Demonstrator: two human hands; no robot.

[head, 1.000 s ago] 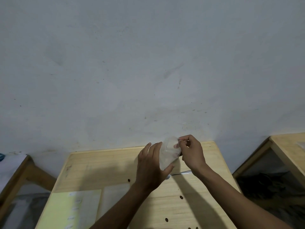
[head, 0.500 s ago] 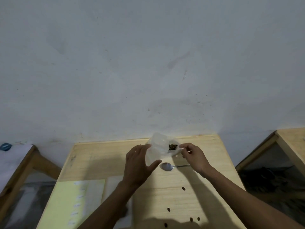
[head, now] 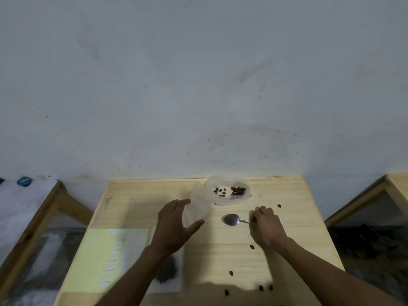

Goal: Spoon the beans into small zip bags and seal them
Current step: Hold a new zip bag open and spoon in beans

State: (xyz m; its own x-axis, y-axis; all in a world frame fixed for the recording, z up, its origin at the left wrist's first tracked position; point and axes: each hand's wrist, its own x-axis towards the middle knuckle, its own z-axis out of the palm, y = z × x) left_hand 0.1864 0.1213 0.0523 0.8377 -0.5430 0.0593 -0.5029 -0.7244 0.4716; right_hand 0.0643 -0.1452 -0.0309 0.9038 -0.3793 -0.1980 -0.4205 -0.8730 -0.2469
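Observation:
A clear plastic bag of brown beans (head: 229, 192) lies open near the far edge of the wooden table (head: 287, 195). My left hand (head: 174, 224) holds a small empty zip bag (head: 197, 206) upright between thumb and fingers, just left of the bean bag. A metal spoon (head: 231, 219) lies on the table with its bowl to the left. My right hand (head: 265, 226) curls its fingers round the spoon's handle, which is hidden under them. Several loose beans lie scattered on the table's right and near side.
A yellow sheet (head: 97, 259) and a white sheet with a dark patch (head: 167, 272) lie at the table's near left. Wooden frames stand at the left (head: 44, 217) and the right (head: 362, 199). A grey wall rises behind.
The view has tipped down. My right hand let go of the small bag and dropped to the spoon's handle. My left hand kept the bag and lowered it leftwards.

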